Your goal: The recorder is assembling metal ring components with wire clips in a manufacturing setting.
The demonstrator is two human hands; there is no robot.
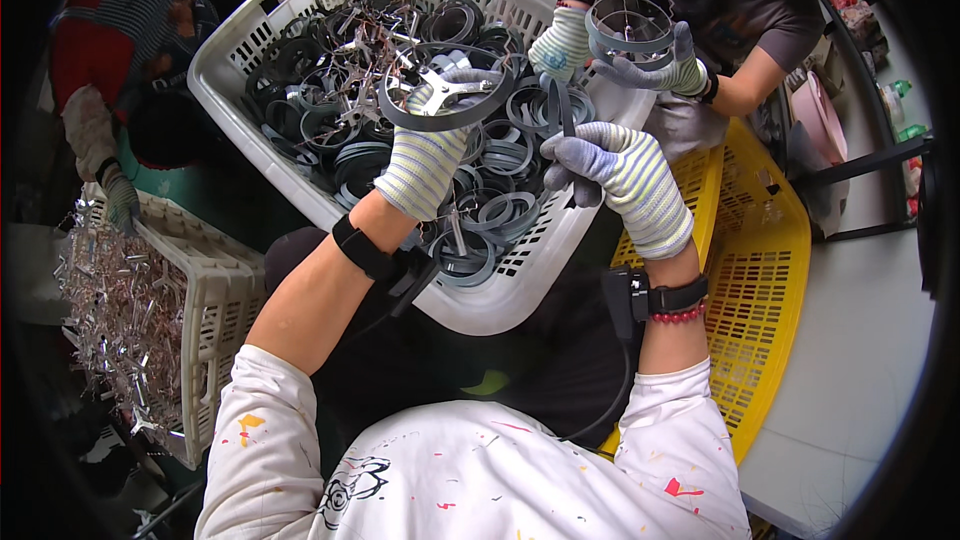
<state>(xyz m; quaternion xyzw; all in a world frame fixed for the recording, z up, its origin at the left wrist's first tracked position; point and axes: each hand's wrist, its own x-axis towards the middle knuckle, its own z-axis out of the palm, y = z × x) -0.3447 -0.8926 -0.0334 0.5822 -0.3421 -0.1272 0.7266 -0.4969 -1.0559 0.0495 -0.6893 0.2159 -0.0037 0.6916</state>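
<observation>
My left hand, in a striped knit glove with grey fingers, is closed on a dark ring with a pale three-armed metal bracket inside it. The ring is held above the heap in a large white basket. To its right, my right hand, gloved the same way, is closed on a dark narrow strip-like piece that points up and away. Its exact kind is not clear. Below both hands lie several loose grey rings and thin metal brackets.
Across the basket, a co-worker's gloved hands hold another ring. At left, another person's gloved hand is by a white crate heaped with metal brackets. A yellow basket stands at right, beside a pale surface.
</observation>
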